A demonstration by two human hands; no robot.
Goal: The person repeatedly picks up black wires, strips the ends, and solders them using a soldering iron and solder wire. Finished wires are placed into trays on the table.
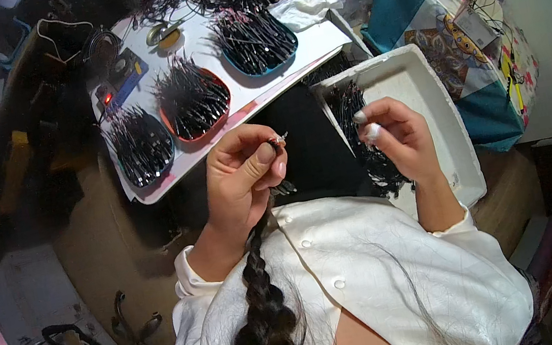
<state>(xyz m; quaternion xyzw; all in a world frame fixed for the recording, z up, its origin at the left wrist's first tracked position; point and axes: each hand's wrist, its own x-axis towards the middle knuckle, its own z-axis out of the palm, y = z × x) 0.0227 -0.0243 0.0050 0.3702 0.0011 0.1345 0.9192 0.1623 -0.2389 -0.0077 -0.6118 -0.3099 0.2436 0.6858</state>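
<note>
My left hand (241, 175) is closed, thumb against forefinger, on a few short black cables. Their bare wire ends (279, 139) poke out past the fingertips, and dark ends (284, 188) hang below the palm. Over to the right, my right hand (404, 139) has thumb and forefinger slightly apart, both tips wrapped in white, with nothing visible between them. It hovers by a heap of black cables (345, 105) at the left side of a white foam box (466, 154). Part of that heap is hidden behind the hand.
On a white table (304, 60) stand a red-rimmed tray (230, 110), a blue tray (296, 43) and a dark tray (172, 150), all full of black cables. A device with a red light (124, 88) sits behind. A cloth-covered table (486, 109) stands at right.
</note>
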